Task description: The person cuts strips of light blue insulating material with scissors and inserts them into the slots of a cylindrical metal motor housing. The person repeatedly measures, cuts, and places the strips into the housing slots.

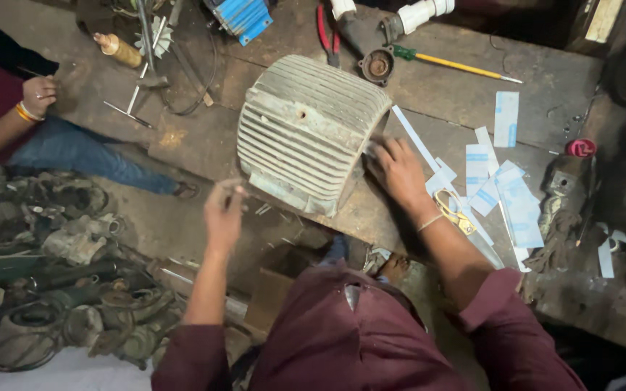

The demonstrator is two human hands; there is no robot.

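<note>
I see the finned motor housing (311, 134) on the bench (545, 80) between my hands; right hand (398, 168) spread flat against its end; left hand (224, 210), blurred, seems pinched on something small; heavy, rigid, best held by the fins.

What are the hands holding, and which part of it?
The right hand presses the ribbed motor housing at its open end. The left hand pinches something too small to tell.

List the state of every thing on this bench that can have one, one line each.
Finned motor housing: lying on its side, open end toward the right hand.
Right hand: flat against the housing's open end.
Left hand: raised beside the housing, pinching something small.
Red-handled pliers: lying shut.
Paper strips: cut, scattered loose.
</note>
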